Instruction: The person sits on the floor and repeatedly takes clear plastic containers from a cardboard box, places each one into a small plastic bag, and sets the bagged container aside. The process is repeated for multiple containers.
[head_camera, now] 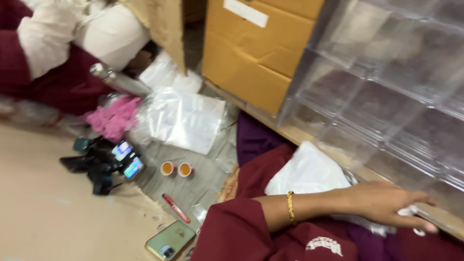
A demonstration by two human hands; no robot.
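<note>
Floor: grey matting with clutter; a clear plastic drawer unit stands at 2 o'clock, cardboard boxes at 12.
Hand in view: one hand with a gold bangle, reaching out toward 3 o'clock along the foot of the drawer unit; which of the person's hands it is I cannot tell for sure, it reads as the right one.
Hand state: fingers curled together on a small scrap of white material.
White cloth: a white sheet lies just behind the wrist, toward 11 o'clock, on maroon fabric.
Other hand: not in view.
Nearby: two small cups, red pen, phone at 8 o'clock.
</note>
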